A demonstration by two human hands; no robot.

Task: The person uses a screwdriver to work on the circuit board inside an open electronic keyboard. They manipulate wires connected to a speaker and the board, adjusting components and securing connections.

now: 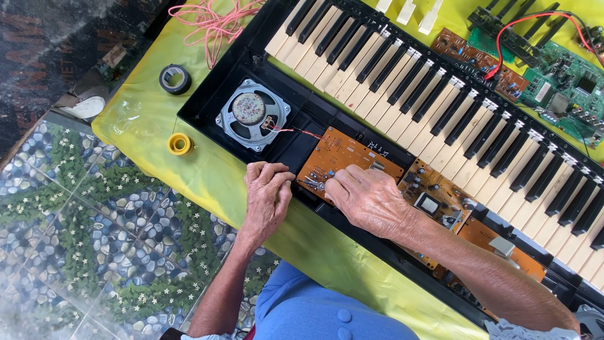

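Gripping orange circuit board [343, 154], both hands [318, 189].

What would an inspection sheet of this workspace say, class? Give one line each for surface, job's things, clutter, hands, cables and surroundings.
Surface: yellow-green cloth over the table.
Job's things: opened keyboard showing its round speaker; orange circuit board under the fingers.
Clutter: black tape roll, yellow tape roll, green circuit boards, loose white keys.
Hands: left hand and right hand both at the board's edge, pinching a small metal part.
Cables: pink wire bundle; red wire.
Surroundings: pebble-patterned floor.
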